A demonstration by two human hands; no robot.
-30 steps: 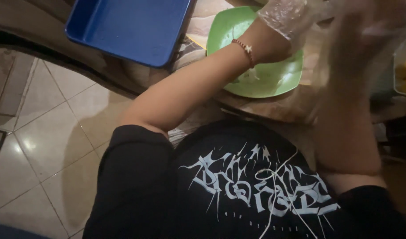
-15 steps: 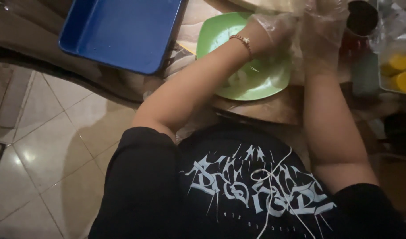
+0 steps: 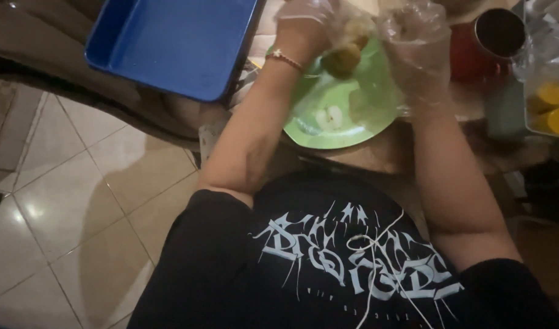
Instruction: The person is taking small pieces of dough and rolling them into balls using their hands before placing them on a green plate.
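Both my hands wear clear plastic gloves and hover over a round green plate [image 3: 310, 131] at the table's edge. My left hand [image 3: 304, 24], with a bead bracelet on the wrist, grips a small greenish-yellow fruit [image 3: 343, 60] above the plate. My right hand [image 3: 413, 52] is close beside the fruit on its right, back turned to me and fingers curled. Whether it holds anything is hidden. A cut piece of pale fruit [image 3: 330, 117] lies on the plate below the hands.
A blue rectangular tray [image 3: 176, 42] lies left of the plate. A red cup [image 3: 484, 42] stands to the right, and past it a clear container holds yellow-lidded items [image 3: 551, 97]. Tiled floor [image 3: 66, 201] lies below left. My black printed shirt fills the foreground.
The view has tipped down, so plate and hands sit lower in frame. The hands have drawn together over the plate, and the fruit and the cut piece now show.
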